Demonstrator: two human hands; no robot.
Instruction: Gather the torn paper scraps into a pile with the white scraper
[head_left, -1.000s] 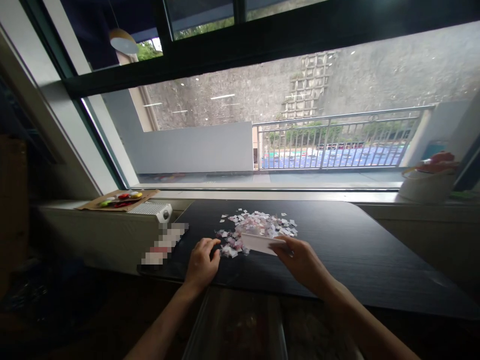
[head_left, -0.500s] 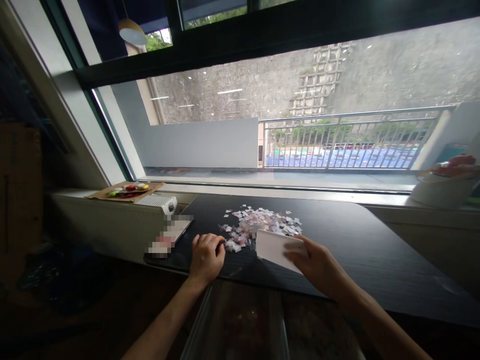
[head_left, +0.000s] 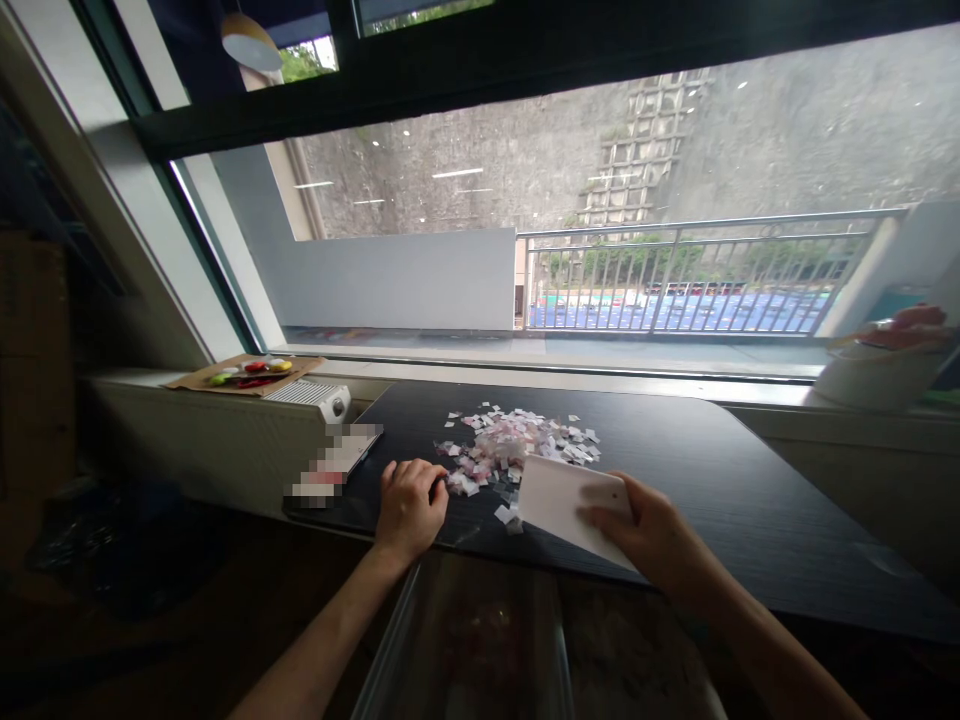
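White card (head_left: 556,498) (in right hand (head_left: 654,522))

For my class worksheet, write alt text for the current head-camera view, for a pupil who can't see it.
A person's right hand holds a flat white card beside a loose pile of small white and pinkish pieces on a dark table. The curled left hand is at the pile's near left edge. Beyond the table is a large window.
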